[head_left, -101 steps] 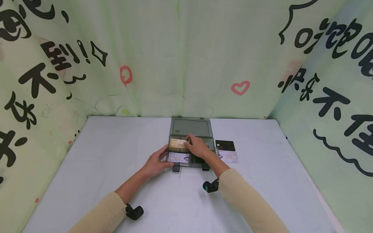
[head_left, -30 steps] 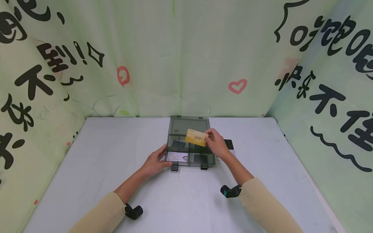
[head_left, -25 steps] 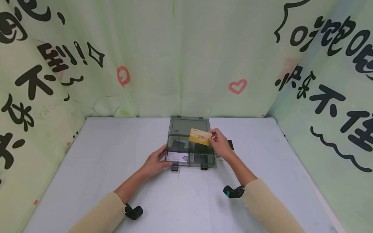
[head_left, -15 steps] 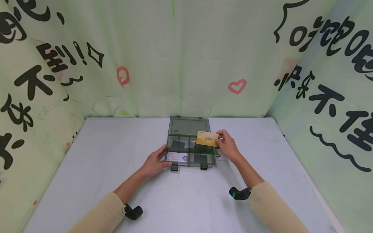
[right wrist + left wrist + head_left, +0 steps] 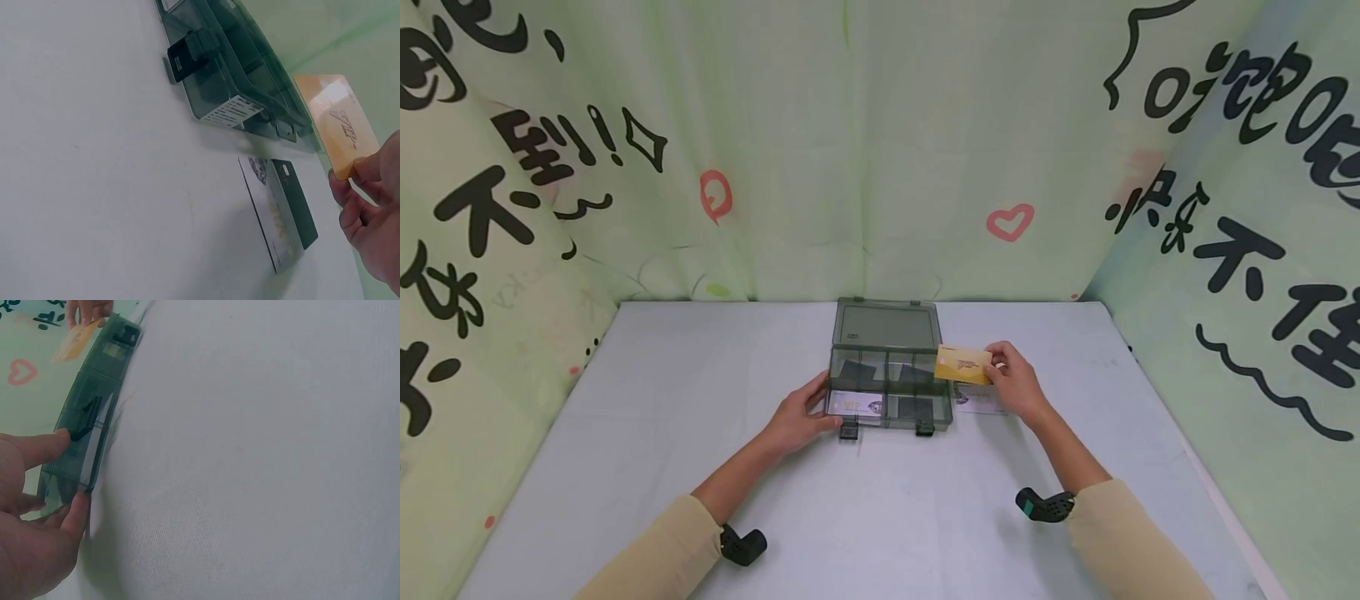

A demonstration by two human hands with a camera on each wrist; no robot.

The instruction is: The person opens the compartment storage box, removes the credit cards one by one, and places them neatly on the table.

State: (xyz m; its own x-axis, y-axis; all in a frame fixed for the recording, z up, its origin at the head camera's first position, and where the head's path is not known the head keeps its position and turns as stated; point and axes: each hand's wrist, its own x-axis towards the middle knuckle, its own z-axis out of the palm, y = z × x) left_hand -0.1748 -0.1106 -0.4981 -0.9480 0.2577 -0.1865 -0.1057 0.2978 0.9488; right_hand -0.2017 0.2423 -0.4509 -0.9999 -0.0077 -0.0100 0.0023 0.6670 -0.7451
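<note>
1. Head view: a gold card (image 5: 963,365) is pinched by one short end between thumb and fingers of the right hand (image 5: 1013,385) and held above the desk (image 5: 700,467), just off the right wall of the open smoke-grey compartment box (image 5: 887,388). The card is a plain gold rectangle with a dark script mark. The left hand (image 5: 800,419) is rested against the box's near left corner, fingers loosely spread on it. A pale card (image 5: 857,405) is seen in the compartment just beyond the left fingers.

2. Left wrist view: the box (image 5: 87,425) is touched by the thumb and a straight finger of the left hand (image 5: 34,519); the gold card (image 5: 76,341) is seen far beyond it.

3. Right wrist view: the gold card (image 5: 337,125) is pinched at its lower corner by the right hand (image 5: 372,212). Below the hand, a white card (image 5: 269,215) and a black card (image 5: 295,203) lie side by side on the desk, beside the box (image 5: 237,81).
</note>
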